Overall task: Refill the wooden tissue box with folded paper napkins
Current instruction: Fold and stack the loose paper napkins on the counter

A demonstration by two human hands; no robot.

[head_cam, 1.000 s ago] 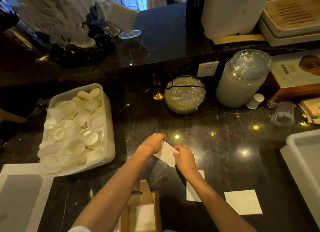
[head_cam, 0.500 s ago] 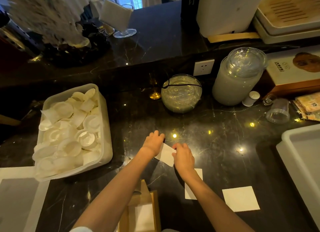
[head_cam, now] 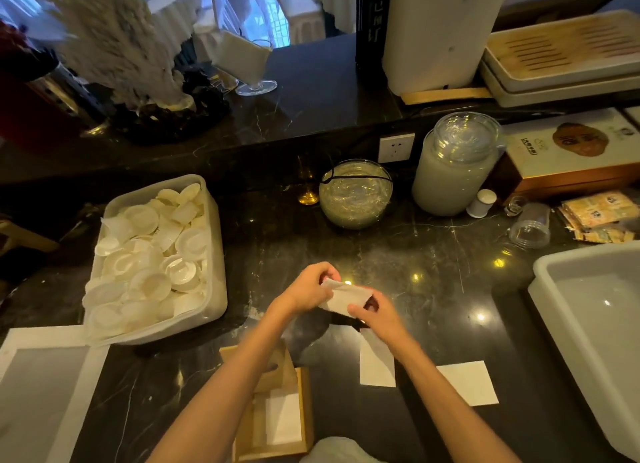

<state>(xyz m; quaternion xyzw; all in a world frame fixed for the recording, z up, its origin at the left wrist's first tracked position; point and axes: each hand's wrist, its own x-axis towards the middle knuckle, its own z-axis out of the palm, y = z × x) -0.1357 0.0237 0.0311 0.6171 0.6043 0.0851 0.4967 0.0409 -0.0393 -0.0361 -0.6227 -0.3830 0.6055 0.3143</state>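
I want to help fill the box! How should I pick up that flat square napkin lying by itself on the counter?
The square napkin lies flat on the dark counter, so nothing sticks up to grab. Come from above at its near right corner, which looks free, pinch it with thumb and finger, and peel it up. The tub sits close on the right.

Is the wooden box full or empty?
Not full: box is open, one white napkin visible low inside, walls showing above it.

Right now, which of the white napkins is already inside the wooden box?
The napkin in the wooden tissue box, lying flat at the bottom edge of the view. Two others lie on the dark counter, and one is held between both hands.
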